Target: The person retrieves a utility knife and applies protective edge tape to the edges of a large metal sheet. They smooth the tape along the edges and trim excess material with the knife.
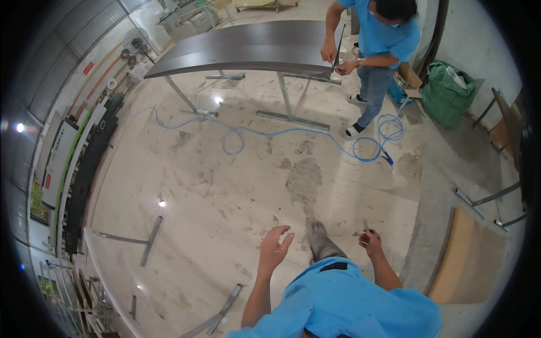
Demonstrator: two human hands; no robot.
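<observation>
My left hand (275, 248) hangs over the floor with its thumb and fingers apart, holding nothing. On the other side of my body, my right hand (370, 243) has its fingers curled in. A thin, pale, blurred shape shows at those fingertips; its kind is too small to make out. Ahead, a long dark brown panel (248, 45) lies on metal trestle legs, well beyond my reach. At its right end a co-worker (386, 39) in a blue shirt has both hands at the panel's corner, by a thin dark strip (340, 45).
A blue air hose (282, 133) snakes across the floor and coils near the co-worker's feet. Metal stands (151, 241) lie at left. A green sack (448, 93) is at back right, a brown sheet (468, 259) at right. A long machine (84, 169) lines the left.
</observation>
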